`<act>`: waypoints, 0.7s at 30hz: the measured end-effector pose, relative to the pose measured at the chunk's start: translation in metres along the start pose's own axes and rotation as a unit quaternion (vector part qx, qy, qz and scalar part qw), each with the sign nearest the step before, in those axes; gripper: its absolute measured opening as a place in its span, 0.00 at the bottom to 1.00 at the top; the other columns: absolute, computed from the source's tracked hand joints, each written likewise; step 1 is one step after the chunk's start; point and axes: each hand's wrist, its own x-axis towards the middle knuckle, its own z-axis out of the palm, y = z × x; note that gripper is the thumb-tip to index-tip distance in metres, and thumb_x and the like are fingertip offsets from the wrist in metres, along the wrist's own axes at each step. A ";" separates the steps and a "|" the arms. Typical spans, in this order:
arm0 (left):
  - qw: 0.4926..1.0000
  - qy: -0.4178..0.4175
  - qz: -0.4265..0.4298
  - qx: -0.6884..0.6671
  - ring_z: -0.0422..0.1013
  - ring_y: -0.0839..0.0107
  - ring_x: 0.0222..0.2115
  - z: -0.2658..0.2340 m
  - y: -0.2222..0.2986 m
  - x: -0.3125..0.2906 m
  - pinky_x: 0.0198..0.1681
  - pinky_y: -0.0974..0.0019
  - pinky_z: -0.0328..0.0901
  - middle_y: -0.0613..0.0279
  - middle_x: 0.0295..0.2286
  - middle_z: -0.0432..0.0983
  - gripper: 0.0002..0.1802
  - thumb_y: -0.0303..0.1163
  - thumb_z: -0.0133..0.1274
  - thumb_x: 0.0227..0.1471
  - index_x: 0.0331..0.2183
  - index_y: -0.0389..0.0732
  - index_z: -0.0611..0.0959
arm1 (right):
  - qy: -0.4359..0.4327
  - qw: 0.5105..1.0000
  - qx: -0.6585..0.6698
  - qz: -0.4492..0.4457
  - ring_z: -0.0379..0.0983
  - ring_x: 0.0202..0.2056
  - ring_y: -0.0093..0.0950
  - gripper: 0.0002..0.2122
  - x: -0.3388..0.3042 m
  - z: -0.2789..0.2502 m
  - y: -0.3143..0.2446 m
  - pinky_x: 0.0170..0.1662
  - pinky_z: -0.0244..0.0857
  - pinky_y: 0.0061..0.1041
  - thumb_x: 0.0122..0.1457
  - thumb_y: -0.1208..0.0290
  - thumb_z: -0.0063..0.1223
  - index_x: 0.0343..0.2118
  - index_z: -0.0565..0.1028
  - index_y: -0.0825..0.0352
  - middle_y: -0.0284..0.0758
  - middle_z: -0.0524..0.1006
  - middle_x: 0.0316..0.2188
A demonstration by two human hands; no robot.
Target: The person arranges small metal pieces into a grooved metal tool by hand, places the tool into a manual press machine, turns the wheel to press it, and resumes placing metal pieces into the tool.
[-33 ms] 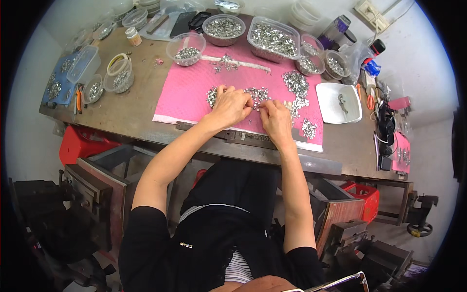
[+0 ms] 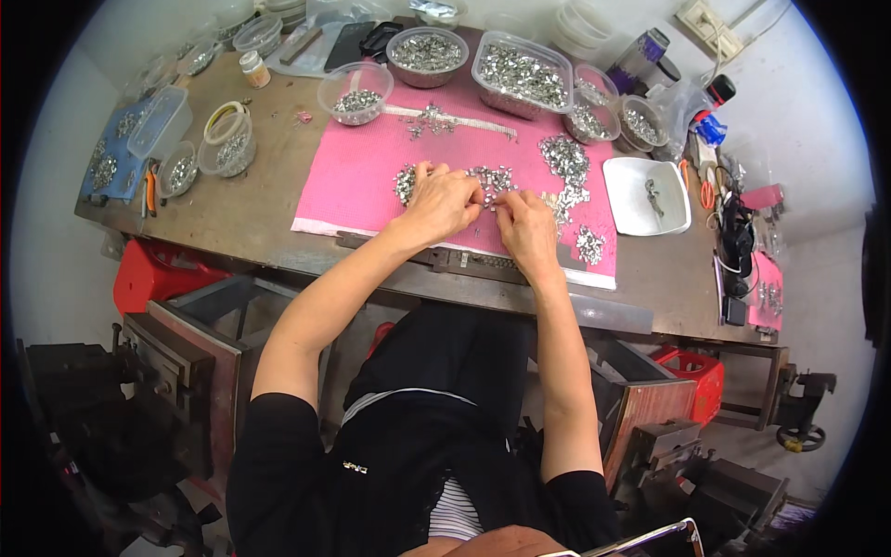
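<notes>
On a pink ribbed mat (image 2: 353,176), both hands work close together among small shiny silver metal pieces. My left hand (image 2: 444,202) bends its fingers down, thumb and fingertips pinched at the near edge of a loose pile (image 2: 492,182). Just right of it, my right hand (image 2: 527,227) has its fingers curled and thumb tip pressed in. Whatever lies between the fingertips is too small to make out. Another heap (image 2: 404,184) shows partly behind my left hand. Right of my right hand are a larger heap (image 2: 566,160) and a small one (image 2: 589,245).
Tubs of metal pieces, among them a rectangular tub (image 2: 522,76) and a round tub (image 2: 427,56), stand along the far side. A white square dish (image 2: 648,197) sits at the right. Orange-handled pliers (image 2: 150,191) lie left. A dark metal bar (image 2: 473,264) runs along the near edge.
</notes>
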 end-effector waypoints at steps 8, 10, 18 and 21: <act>0.997 0.051 0.051 -0.019 0.71 0.64 0.34 -0.004 0.012 -0.018 0.56 0.48 0.55 0.66 0.26 0.77 0.05 0.34 0.62 0.46 0.29 0.46 0.85 | 0.022 0.996 -0.074 -0.037 0.74 0.33 0.40 0.04 -0.002 0.001 0.004 0.39 0.64 0.40 0.55 0.72 0.60 0.31 0.76 0.64 0.39 0.76 0.29; 0.993 0.062 0.074 -0.066 0.70 0.65 0.33 -0.011 0.025 -0.036 0.56 0.49 0.55 0.67 0.25 0.75 0.06 0.34 0.62 0.46 0.29 0.45 0.83 | 0.028 0.996 -0.078 -0.034 0.74 0.33 0.40 0.04 -0.006 0.001 0.009 0.39 0.64 0.40 0.55 0.72 0.60 0.31 0.76 0.64 0.39 0.76 0.28; 0.988 0.094 0.103 -0.060 0.69 0.65 0.35 0.004 0.043 -0.065 0.55 0.53 0.57 0.67 0.28 0.73 0.08 0.32 0.65 0.44 0.30 0.46 0.83 | 0.021 0.999 -0.039 -0.009 0.75 0.34 0.39 0.04 -0.006 -0.003 0.008 0.40 0.63 0.39 0.56 0.72 0.60 0.34 0.78 0.63 0.37 0.77 0.29; 0.988 0.100 0.106 -0.059 0.69 0.64 0.35 0.003 0.042 -0.067 0.55 0.52 0.57 0.66 0.29 0.73 0.09 0.31 0.65 0.44 0.32 0.46 0.83 | 0.011 0.999 -0.033 0.001 0.76 0.35 0.38 0.05 -0.006 -0.004 0.008 0.41 0.63 0.39 0.56 0.71 0.61 0.36 0.80 0.62 0.37 0.77 0.29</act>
